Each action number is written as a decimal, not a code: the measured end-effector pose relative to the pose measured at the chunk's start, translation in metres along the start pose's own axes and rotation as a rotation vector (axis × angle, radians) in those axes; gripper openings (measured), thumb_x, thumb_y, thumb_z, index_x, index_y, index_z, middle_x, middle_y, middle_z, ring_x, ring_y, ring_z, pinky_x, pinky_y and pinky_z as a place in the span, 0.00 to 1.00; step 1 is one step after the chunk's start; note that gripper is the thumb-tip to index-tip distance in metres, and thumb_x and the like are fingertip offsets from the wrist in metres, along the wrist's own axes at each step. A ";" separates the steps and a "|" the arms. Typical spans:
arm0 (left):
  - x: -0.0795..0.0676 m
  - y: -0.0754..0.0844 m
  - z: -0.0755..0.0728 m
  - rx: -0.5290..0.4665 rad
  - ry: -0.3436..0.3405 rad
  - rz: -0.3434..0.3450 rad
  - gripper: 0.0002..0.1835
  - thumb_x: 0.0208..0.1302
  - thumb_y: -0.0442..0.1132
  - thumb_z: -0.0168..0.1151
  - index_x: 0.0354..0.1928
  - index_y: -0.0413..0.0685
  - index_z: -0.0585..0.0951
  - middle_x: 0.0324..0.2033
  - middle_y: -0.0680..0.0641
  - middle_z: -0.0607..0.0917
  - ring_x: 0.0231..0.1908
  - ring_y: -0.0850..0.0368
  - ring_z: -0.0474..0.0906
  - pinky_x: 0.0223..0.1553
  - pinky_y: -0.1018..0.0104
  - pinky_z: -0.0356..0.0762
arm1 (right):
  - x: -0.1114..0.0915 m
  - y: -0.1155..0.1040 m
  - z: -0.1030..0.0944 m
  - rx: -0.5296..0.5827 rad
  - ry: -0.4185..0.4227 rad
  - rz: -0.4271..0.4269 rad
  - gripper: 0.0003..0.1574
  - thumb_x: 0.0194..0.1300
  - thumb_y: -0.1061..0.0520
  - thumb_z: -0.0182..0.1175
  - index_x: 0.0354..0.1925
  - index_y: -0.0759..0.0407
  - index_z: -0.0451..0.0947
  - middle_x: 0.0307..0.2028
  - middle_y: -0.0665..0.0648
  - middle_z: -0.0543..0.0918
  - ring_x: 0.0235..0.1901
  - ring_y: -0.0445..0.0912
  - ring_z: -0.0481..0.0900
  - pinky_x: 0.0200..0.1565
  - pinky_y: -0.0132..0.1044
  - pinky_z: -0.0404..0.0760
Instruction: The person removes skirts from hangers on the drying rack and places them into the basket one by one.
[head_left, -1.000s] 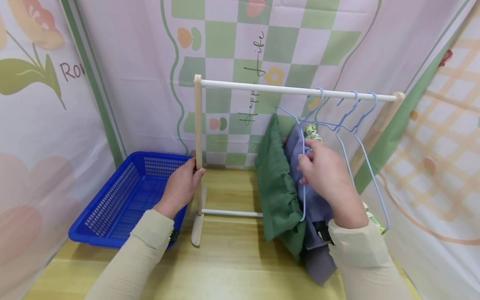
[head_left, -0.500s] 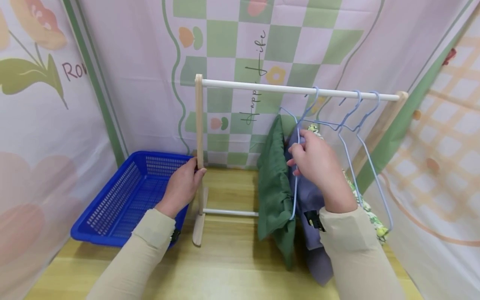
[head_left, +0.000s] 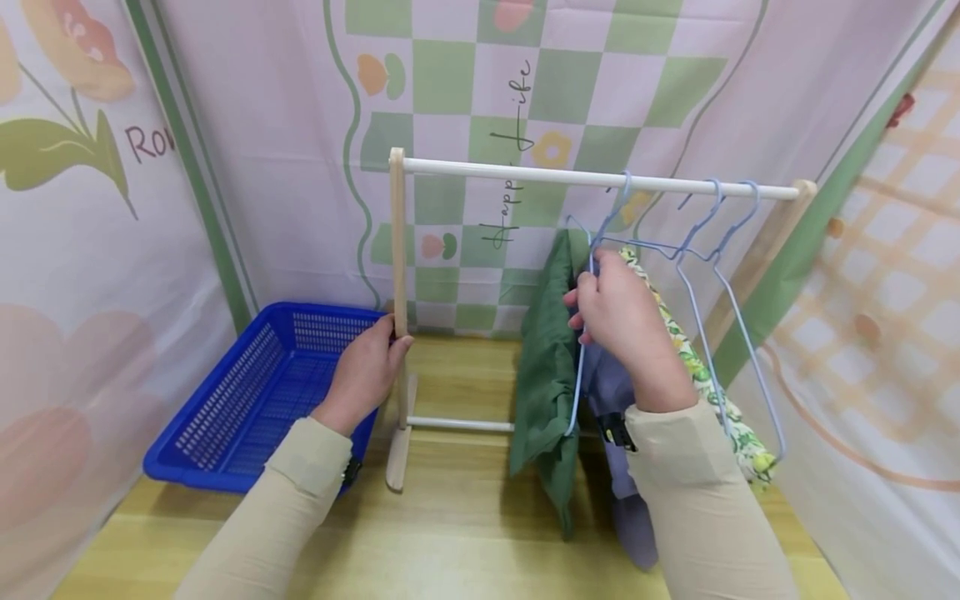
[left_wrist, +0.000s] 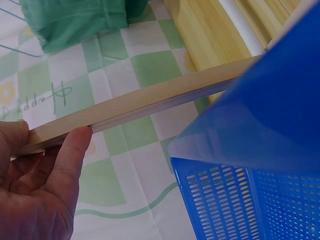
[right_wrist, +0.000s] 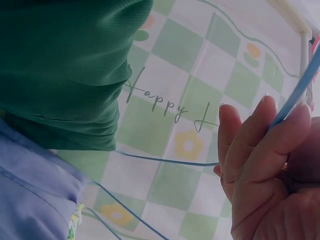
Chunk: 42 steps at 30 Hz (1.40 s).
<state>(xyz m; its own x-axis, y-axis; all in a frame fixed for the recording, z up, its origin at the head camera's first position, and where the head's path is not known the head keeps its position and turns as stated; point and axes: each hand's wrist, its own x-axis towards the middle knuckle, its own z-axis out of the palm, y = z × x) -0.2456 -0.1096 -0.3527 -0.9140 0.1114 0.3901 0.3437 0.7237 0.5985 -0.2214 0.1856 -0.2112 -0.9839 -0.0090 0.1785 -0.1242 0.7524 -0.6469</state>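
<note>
Plain dark green is worn by one garment (head_left: 547, 358), and greyish violet by the cloth (right_wrist: 35, 187) beside it. A third garment (head_left: 750, 448) is printed in yellow, green and white, apparently with leaves, though partly hidden. The hangers (right_wrist: 298, 90) are coloured light blue, the rail (head_left: 525, 173) white, the post (head_left: 398, 250) pale wood, the basket (head_left: 228, 383) deep blue. Yellowish wood grain is shown by the counter (head_left: 465, 533); the backdrop (head_left: 442, 75) is checked in green and white.

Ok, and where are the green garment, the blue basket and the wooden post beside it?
Green garment (head_left: 545, 371), head view: middle of its cloth.
Blue basket (head_left: 283, 393), head view: bare inside bottom.
Wooden post (head_left: 399, 265), head view: its upper half.
</note>
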 end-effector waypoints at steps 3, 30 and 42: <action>0.000 0.000 0.000 0.004 0.005 0.006 0.18 0.74 0.47 0.50 0.56 0.42 0.73 0.36 0.44 0.81 0.30 0.52 0.76 0.31 0.57 0.75 | 0.000 -0.002 0.002 0.002 -0.006 -0.005 0.35 0.77 0.51 0.33 0.76 0.59 0.40 0.41 0.58 0.83 0.25 0.51 0.82 0.26 0.42 0.81; 0.000 0.000 0.000 0.018 0.013 0.005 0.16 0.74 0.47 0.50 0.53 0.43 0.73 0.35 0.45 0.81 0.30 0.52 0.77 0.31 0.56 0.76 | -0.002 -0.016 0.014 -0.004 -0.034 -0.066 0.34 0.78 0.46 0.34 0.76 0.55 0.44 0.38 0.55 0.84 0.23 0.46 0.81 0.24 0.41 0.80; 0.000 0.001 0.000 0.021 0.001 -0.008 0.17 0.74 0.48 0.50 0.53 0.42 0.73 0.35 0.44 0.81 0.30 0.52 0.77 0.31 0.57 0.75 | -0.002 -0.022 0.020 -0.039 -0.050 -0.061 0.34 0.78 0.46 0.34 0.76 0.55 0.45 0.37 0.53 0.83 0.23 0.46 0.81 0.23 0.40 0.80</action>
<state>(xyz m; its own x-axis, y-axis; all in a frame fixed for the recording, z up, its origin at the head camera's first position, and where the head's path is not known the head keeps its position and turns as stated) -0.2457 -0.1088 -0.3525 -0.9166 0.1046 0.3859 0.3314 0.7385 0.5872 -0.2196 0.1556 -0.2122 -0.9799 -0.0876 0.1791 -0.1801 0.7746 -0.6063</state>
